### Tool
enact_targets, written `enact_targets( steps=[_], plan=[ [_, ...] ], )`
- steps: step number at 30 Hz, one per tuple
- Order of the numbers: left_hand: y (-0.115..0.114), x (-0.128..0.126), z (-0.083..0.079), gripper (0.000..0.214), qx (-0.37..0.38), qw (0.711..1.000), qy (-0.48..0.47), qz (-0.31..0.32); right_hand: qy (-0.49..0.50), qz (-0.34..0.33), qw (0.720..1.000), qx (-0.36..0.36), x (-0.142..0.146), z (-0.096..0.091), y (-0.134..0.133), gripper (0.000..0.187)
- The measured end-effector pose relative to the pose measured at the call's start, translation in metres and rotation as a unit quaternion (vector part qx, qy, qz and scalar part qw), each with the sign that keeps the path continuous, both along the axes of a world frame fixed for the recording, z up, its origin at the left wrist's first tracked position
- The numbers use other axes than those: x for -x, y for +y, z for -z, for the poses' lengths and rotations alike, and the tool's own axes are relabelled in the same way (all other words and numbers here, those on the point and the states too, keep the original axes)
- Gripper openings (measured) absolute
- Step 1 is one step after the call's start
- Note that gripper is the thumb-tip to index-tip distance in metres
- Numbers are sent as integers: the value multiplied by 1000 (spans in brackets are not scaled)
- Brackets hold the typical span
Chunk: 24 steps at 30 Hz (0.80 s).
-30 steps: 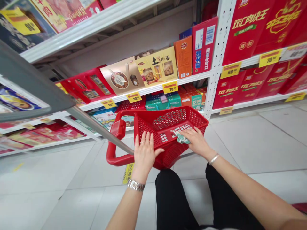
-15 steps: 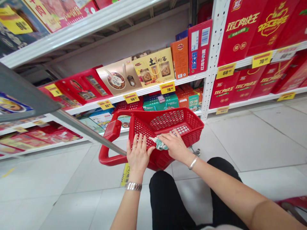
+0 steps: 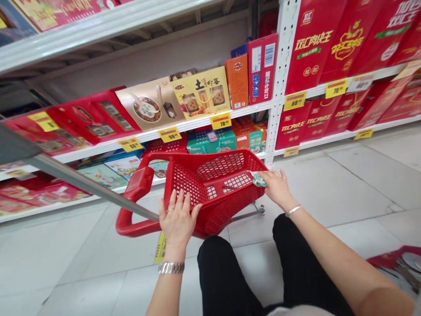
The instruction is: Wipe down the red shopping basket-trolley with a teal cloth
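Head view. The red basket (image 3: 226, 213) stands in front of the person's knees, its perforated walls and slotted floor visible. A red loop handle (image 3: 136, 230) projects at its left end; a grey pole (image 3: 98, 186) slants across to it. The left hand (image 3: 179, 219) lies flat on the basket's left end, fingers slightly apart. The right hand (image 3: 276, 188) is at the far right end of the rim, fingers closed on a teal-and-white cloth (image 3: 259, 179), which touches the rim.

Behind the basket, a white shelf (image 3: 194, 123) carries a gold box (image 3: 153, 105) printed with a bowl, a yellow box (image 3: 202, 94) with jars and the characters 土 and 蜜, an orange box (image 3: 237, 81) and a red carton (image 3: 261, 72) marked 红烧牛肉面. A teal box (image 3: 212, 141) sits below. At right, red gift boxes (image 3: 307, 50) read 双汇肉块王. Yellow price tags show 98 (image 3: 169, 134), 78 (image 3: 221, 120), 68 (image 3: 295, 101) and 70 (image 3: 337, 87). The small print cannot be read.
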State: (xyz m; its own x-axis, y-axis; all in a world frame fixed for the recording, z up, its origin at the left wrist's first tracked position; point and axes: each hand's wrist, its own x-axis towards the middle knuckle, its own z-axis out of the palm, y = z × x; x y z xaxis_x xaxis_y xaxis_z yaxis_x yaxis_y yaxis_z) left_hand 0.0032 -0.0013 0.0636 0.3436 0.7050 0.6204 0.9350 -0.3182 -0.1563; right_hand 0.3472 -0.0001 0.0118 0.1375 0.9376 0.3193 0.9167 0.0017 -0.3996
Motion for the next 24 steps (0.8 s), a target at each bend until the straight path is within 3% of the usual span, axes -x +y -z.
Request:
enact_targets(
  steps=[2, 8, 11, 14, 19, 22, 24],
  plan=[
    [-3, -3, -5, 50, 15, 1000, 9, 4, 15, -1, 1000, -15, 13, -9, -1, 65],
    [-12, 1, -11, 44, 40, 997, 38, 51, 32, -216, 974, -54, 105, -25, -12, 73],
    [-19, 4, -5, 42, 29, 998, 31, 56, 17, -259, 964, -54, 129, -20, -18, 68],
    [-25, 6, 3, 46, 13, 999, 13, 49, 15, -243, 969, -53, 121, -9, -21, 71],
    [-26, 8, 10, 43, -4, 999, -20, 46, -5, -165, 985, -49, 62, 7, -19, 72],
    [-25, 6, 11, 35, -24, 998, -30, 44, -18, -88, 995, -35, 30, 7, -18, 68],
    [-23, 4, 12, 29, -42, 998, -36, 44, -13, -41, 999, -30, 24, 1, -19, 67]
  ],
)
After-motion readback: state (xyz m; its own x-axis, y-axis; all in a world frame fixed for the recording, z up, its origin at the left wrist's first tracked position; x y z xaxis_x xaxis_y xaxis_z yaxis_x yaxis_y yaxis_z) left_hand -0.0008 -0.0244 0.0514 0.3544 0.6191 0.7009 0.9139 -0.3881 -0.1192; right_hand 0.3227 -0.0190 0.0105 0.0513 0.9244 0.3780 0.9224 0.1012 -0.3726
